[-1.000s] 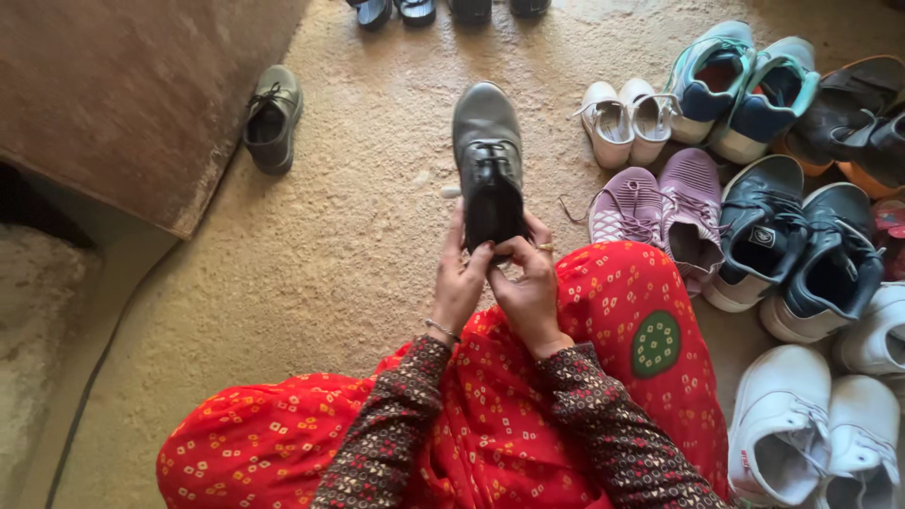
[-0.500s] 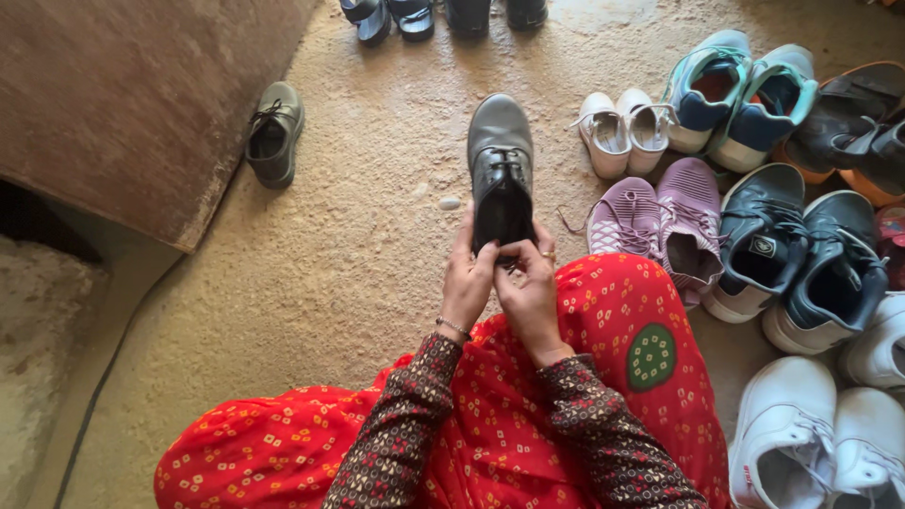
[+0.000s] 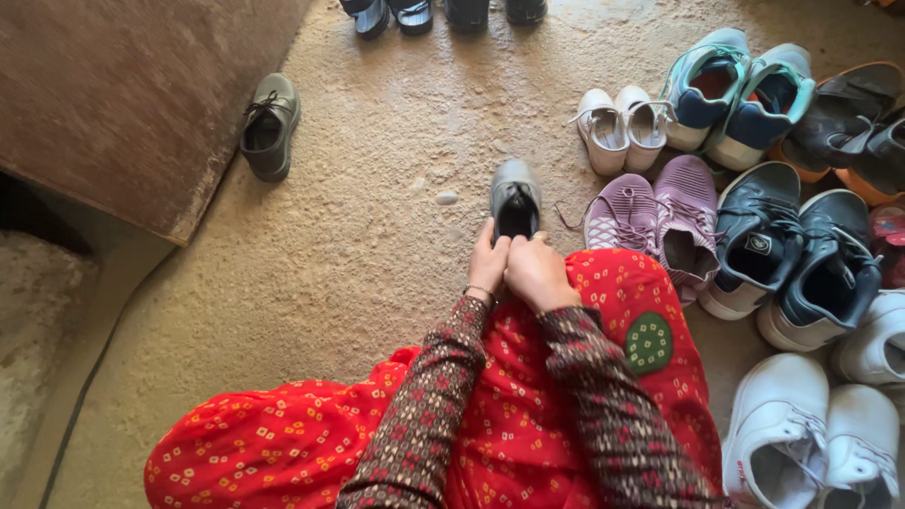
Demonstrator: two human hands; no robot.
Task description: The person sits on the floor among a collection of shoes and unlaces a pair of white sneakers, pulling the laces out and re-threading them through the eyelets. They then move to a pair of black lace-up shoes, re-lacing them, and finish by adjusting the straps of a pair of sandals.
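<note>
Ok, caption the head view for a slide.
Both hands hold a grey shoe beside rows of shoes.

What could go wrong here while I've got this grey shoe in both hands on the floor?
The grey shoe is held only at its heel end by your left hand and right hand, so its toe might tip sideways. The purple shoes sit close beside it, and their loose lace could get snagged or the pair nudged out of line.
</note>
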